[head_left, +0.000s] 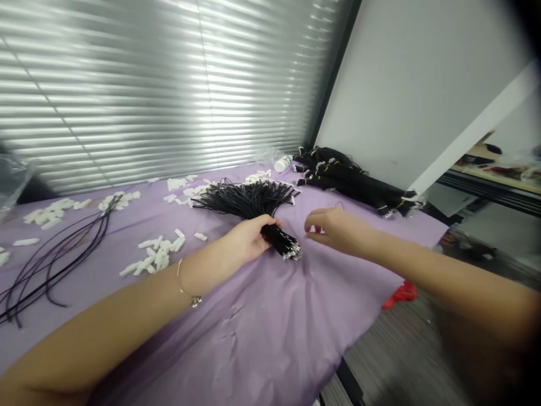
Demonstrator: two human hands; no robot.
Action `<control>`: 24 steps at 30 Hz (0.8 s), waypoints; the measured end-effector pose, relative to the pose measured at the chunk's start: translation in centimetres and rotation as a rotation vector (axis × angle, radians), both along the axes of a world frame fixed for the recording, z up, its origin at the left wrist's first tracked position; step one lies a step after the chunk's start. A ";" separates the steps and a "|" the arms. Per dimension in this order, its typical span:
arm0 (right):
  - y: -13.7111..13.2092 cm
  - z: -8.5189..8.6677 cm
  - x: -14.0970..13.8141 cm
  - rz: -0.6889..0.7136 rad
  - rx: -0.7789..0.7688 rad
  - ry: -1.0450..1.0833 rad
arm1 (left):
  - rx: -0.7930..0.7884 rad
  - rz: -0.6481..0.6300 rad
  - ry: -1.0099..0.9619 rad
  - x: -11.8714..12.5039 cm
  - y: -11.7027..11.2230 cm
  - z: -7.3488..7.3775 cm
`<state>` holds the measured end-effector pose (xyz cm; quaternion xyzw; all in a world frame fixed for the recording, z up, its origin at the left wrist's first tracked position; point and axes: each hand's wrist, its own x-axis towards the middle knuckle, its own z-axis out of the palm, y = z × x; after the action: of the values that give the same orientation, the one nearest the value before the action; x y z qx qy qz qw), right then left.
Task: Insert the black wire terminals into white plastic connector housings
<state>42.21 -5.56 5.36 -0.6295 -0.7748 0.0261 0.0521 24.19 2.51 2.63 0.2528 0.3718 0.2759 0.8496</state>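
My left hand [247,239] is closed around a thick bundle of black cords [249,200] near its metal-tipped end [291,252]; the far ends fan out over the purple cloth [270,316]. My right hand [332,225] hovers just right of the bundle's tips, fingers curled in a pinch around a thin red band [338,206], small and hard to make out.
Small white pieces [158,256] lie scattered over the cloth. Several loose black cords [54,254] lie at the left. Tied black cord bundles [355,180] are stacked at the back right beside a white bottle [283,163]. The table edge drops off at the right, with a red object [401,294] below.
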 end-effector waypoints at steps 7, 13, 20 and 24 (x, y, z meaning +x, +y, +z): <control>3.1 -1.1 -1.5 0.211 -0.253 0.207 | -0.022 -0.020 0.052 -0.2 0.5 -0.8; 3.3 -0.4 -1.7 0.296 -0.287 0.178 | 0.067 -0.066 0.073 0.0 0.2 -0.6; 3.2 0.2 -2.7 0.317 -0.271 0.025 | 0.340 -0.538 0.295 -3.5 1.1 1.5; 3.9 0.1 -2.6 0.394 -0.284 -0.014 | 0.725 -0.731 0.486 -5.8 2.4 2.8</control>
<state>39.60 -1.71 5.46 -0.4673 -0.8716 0.1401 -0.0486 18.41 4.87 5.45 0.6966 0.3266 0.0079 0.6388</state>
